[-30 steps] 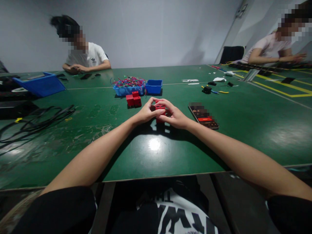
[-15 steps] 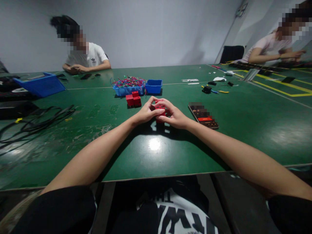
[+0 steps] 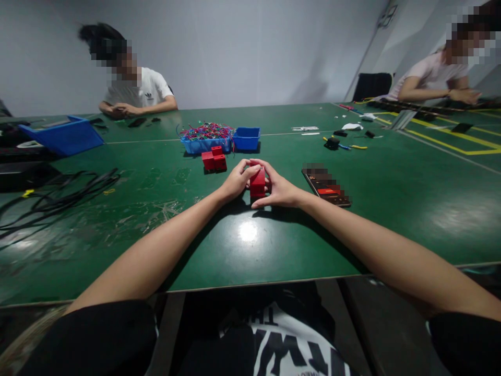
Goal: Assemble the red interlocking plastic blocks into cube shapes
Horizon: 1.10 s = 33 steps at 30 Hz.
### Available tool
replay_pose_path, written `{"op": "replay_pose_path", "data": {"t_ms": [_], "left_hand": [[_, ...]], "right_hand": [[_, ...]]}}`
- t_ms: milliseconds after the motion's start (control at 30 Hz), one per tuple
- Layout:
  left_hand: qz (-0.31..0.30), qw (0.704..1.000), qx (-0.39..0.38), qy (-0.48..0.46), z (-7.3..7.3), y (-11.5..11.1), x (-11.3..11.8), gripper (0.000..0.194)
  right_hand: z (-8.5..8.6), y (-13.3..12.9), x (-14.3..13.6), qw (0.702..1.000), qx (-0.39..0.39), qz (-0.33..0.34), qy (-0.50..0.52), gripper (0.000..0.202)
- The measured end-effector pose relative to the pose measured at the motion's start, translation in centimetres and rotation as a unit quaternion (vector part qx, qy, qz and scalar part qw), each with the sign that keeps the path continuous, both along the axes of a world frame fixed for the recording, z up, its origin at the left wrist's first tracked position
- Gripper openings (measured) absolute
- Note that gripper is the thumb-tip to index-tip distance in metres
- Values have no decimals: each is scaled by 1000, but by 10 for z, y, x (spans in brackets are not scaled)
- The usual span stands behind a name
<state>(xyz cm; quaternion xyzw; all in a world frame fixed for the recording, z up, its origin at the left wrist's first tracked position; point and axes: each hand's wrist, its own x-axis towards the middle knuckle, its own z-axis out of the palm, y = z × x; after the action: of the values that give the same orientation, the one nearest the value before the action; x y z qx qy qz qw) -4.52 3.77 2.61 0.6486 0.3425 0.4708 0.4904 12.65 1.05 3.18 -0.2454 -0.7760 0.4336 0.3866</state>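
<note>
Between my two hands, low over the green table (image 3: 203,250), is a red block-shaped piece (image 3: 257,184) with a smooth face toward me. My left hand (image 3: 236,180) grips it from the left, thumb laid over its upper edge. From the right, my right hand (image 3: 279,187) curls around it, fingers behind and thumb stretched out by the lower front. Part of the block is hidden by the fingers. A small group of similar red blocks (image 3: 214,160) sits on the table just beyond and left of my left hand.
Behind the red blocks stand a blue bin heaped with colourful wires (image 3: 207,147) and a smaller blue bin (image 3: 246,139). A phone (image 3: 326,188) lies to the right, with pliers (image 3: 332,143) farther back. Black cables (image 3: 58,209) are at left. Two people sit across the table.
The red block has turned between my hands: a smooth face shows now where slots showed before. My right thumb has moved off its front, down to the lower edge.
</note>
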Motion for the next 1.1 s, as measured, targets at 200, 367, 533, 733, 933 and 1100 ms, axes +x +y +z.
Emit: {"op": "replay_pose_path", "data": {"t_ms": [200,367,533,733,933,1100], "left_hand": [[-11,998,-53,-41,0,5,1,49],[-48,994,-89,-44,-5,12,-2,64],[-30,995,-91,-34,-5,13,-3,62],[-22,996,-79,-45,-2,8,-2,54],[5,1000,-25,-2,2,2,-4,45],[-23,999,-16,25,1,2,-8,57]], "right_hand": [[-6,2,-4,997,-56,-42,33,109],[-6,3,-7,984,-138,-71,83,93],[-2,1,-7,983,-139,-78,92,84],[1,-4,-7,988,-125,-46,77,82],[-4,-4,-7,992,-116,-21,52,85],[-7,-3,-6,996,-61,-43,40,80]]}}
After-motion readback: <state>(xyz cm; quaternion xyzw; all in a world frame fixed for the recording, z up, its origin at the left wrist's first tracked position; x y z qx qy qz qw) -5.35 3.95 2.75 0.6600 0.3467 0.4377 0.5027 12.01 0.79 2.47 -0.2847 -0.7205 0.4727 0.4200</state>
